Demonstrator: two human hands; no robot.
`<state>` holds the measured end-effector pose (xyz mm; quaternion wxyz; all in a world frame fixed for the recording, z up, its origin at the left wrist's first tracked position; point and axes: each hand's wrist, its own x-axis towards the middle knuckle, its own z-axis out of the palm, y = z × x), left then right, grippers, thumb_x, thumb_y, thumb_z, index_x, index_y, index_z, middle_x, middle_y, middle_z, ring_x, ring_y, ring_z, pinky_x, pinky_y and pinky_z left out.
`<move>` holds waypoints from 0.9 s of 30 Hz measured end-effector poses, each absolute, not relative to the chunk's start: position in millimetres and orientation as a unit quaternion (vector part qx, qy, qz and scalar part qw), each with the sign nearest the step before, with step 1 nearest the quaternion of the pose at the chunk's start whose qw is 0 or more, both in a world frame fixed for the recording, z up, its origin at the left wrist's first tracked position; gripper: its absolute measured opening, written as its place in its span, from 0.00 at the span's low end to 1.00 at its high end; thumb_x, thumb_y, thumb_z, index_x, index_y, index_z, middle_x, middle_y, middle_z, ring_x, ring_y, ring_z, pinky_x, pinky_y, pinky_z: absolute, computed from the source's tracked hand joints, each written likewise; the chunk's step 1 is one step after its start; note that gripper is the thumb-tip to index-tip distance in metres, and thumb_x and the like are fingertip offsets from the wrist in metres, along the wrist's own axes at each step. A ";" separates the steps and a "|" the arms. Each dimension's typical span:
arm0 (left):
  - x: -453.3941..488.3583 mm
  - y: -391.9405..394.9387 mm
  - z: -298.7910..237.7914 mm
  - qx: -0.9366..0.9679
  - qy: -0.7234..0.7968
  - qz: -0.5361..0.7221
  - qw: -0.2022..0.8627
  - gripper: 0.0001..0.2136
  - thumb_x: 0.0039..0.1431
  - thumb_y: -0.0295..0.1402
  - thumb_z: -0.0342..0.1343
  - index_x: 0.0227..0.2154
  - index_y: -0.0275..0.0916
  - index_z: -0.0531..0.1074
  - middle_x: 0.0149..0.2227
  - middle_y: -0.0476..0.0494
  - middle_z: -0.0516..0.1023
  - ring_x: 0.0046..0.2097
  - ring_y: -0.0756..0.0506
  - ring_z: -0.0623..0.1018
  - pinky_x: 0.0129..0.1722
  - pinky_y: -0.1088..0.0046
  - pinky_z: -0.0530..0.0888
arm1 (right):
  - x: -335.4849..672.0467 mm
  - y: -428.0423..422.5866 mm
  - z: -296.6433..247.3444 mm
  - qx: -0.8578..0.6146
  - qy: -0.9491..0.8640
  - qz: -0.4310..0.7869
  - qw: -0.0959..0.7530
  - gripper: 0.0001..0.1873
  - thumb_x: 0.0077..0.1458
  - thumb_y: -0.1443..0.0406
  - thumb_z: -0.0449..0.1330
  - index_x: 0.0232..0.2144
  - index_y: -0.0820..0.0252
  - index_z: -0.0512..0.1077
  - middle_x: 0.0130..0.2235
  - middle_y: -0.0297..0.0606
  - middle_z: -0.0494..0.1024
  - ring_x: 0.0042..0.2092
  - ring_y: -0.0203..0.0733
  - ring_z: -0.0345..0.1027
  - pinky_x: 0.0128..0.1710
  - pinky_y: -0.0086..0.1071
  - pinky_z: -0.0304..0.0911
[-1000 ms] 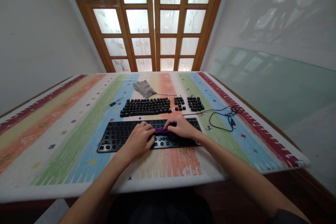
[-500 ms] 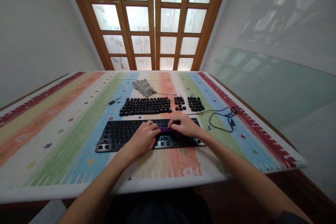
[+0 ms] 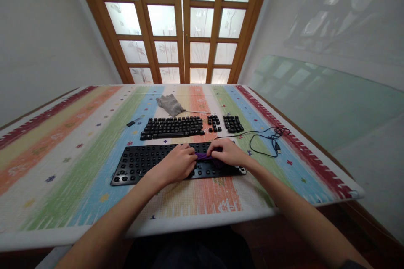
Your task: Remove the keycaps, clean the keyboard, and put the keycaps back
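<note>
A black keyboard base [image 3: 135, 164] with its keycaps removed lies near the table's front edge. My left hand [image 3: 176, 164] and my right hand [image 3: 229, 153] rest on its middle, fingers curled. Both pinch a small purple cloth [image 3: 203, 156] pressed on the base between them. Behind the base, the removed black keycaps [image 3: 172, 127] lie laid out in keyboard order, with two smaller groups [image 3: 233, 123] to the right.
A striped, many-coloured mat [image 3: 63, 164] covers the table. A grey cloth [image 3: 169, 104] lies at the back, a small black tool [image 3: 131, 123] at the left, a coiled black cable [image 3: 268, 136] at the right. Wooden glazed doors stand behind.
Both hands with the purple cloth have slid slightly to the right along the keyboard base. The view has shifted a little.
</note>
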<state>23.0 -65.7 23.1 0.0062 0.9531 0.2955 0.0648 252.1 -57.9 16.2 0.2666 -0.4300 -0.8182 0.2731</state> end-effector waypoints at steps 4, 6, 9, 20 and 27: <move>29.4 -62.6 23.4 0.960 0.274 0.062 -0.013 0.11 0.64 0.29 0.51 0.30 0.34 0.76 0.34 0.39 0.75 0.41 0.41 0.73 0.44 0.63 0.69 | 254.8 -58.9 19.1 -0.428 -0.818 0.279 0.264 0.12 0.48 0.74 0.57 0.26 0.58 0.79 0.31 0.35 0.81 0.35 0.39 0.73 0.42 0.30 0.64; 31.1 -60.9 23.1 0.961 0.269 0.064 -0.018 0.11 0.64 0.28 0.51 0.29 0.34 0.76 0.33 0.40 0.75 0.40 0.42 0.73 0.44 0.64 0.69 | 256.3 -59.5 19.3 -0.430 -0.816 0.279 0.267 0.12 0.47 0.74 0.57 0.26 0.59 0.79 0.31 0.35 0.81 0.35 0.38 0.73 0.43 0.31 0.64; 33.7 -59.5 21.4 0.962 0.264 0.068 -0.019 0.10 0.64 0.29 0.51 0.31 0.35 0.77 0.34 0.40 0.75 0.40 0.43 0.73 0.44 0.65 0.69 | 260.7 -59.9 18.2 -0.437 -0.811 0.277 0.272 0.12 0.47 0.74 0.56 0.26 0.59 0.79 0.31 0.34 0.81 0.35 0.38 0.73 0.42 0.30 0.64; 45.1 -59.8 22.0 0.961 0.259 0.099 -0.008 0.12 0.65 0.36 0.52 0.36 0.35 0.78 0.39 0.39 0.73 0.44 0.42 0.72 0.47 0.64 0.70 | 281.8 -64.9 10.0 -0.462 -0.792 0.285 0.281 0.12 0.48 0.73 0.56 0.27 0.58 0.79 0.32 0.34 0.82 0.35 0.39 0.73 0.42 0.32 0.64; 44.9 -53.0 15.8 0.962 0.235 0.136 0.005 0.12 0.67 0.31 0.49 0.33 0.36 0.77 0.40 0.40 0.73 0.44 0.43 0.71 0.47 0.64 0.70 | 282.1 -63.7 7.8 -0.468 -0.786 0.290 0.282 0.12 0.48 0.72 0.56 0.28 0.58 0.79 0.32 0.35 0.82 0.36 0.40 0.74 0.43 0.32 0.64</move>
